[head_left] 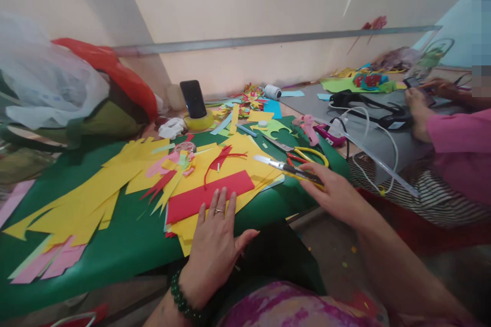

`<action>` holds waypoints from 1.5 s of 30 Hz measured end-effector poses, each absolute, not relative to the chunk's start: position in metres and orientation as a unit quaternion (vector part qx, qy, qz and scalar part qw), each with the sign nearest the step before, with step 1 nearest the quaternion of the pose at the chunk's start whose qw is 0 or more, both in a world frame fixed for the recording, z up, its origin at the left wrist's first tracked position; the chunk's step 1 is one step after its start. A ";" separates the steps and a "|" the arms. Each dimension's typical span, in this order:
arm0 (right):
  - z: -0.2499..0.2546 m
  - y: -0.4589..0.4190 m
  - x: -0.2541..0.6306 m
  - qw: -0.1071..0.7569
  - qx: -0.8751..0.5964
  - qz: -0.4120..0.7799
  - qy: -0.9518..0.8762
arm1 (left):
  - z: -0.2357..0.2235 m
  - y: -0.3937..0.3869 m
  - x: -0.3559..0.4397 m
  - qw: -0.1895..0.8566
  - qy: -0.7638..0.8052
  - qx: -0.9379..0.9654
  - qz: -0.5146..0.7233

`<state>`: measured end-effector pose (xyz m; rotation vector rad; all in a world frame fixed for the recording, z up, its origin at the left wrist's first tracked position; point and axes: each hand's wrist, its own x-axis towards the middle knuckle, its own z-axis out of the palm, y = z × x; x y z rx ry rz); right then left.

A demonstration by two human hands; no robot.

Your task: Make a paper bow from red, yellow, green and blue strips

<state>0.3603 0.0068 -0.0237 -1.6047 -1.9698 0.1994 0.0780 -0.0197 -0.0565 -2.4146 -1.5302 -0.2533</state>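
My left hand (pixel 217 235) lies flat with its fingers apart, the fingertips on the lower edge of a folded red paper strip (pixel 210 196). Yellow paper sheets (pixel 238 150) lie under the strip. My right hand (pixel 332 191) is closed around the handle end of a utility knife (pixel 284 165), whose blade points left over the yellow paper. Just beyond the knife rest scissors (pixel 307 155) with red and yellow handles. A thin red curved strip (pixel 209 166) lies above the folded one. Left of it sits a bunch of pink, yellow and red cut paper (pixel 180 163).
Fringed yellow paper (pixel 84 189) covers the green tabletop's left side. At the back stand a phone (pixel 193 98) on a tape roll (pixel 199 120) and a pink glue gun (pixel 307 129). Bags (pixel 107 82) fill the left. A co-worker's pink sleeve (pixel 460 138) is at right.
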 end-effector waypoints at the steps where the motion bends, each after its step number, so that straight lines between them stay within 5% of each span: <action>1: -0.029 0.005 0.357 0.286 -0.596 0.087 -0.745 | -0.056 -0.019 0.079 0.136 -0.526 -0.834 -0.093; 45: -0.040 0.002 0.353 0.210 -0.520 0.092 -0.823 | -0.050 -0.012 0.095 0.060 -0.537 -0.840 -0.043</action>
